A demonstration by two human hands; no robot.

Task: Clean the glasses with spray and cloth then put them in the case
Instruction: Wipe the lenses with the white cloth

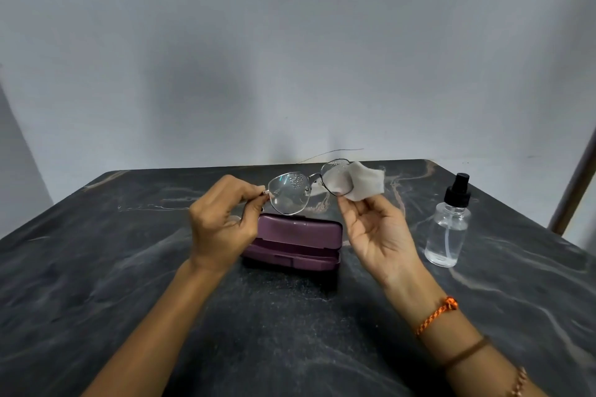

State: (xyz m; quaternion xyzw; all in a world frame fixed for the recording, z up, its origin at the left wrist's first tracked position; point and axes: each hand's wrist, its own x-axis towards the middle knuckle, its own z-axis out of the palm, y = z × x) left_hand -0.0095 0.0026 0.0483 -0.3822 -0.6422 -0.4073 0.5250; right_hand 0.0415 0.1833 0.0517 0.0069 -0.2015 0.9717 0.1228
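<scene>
Head view. Glasses point(309, 185) held in the air above the far half of the dark marbled surface point(96, 267), lenses facing the camera, droplets visible on both lenses.

Left hand point(222, 222): fingers curled, pinching the frame at its left hinge corner. Right hand point(377, 232): palm toward the camera, fingers pinching a grey cloth point(364, 182) round the right lens; cloth covers most of that lens and sticks out to its right.

Purple case point(296, 243) lies on the surface directly below the glasses, between the two hands, lid up, long side across the view. Left hand overlaps its left end in view; contact cannot be told.

Clear spray bottle point(448, 222) with black pump stands upright to the right of the right hand, apart from it and from the case, not far from the right edge of the surface.

Open surface lies left of the left hand and across the near half, crossed only by the forearms. Far edge runs just behind the glasses, against a plain grey wall point(290, 42).
</scene>
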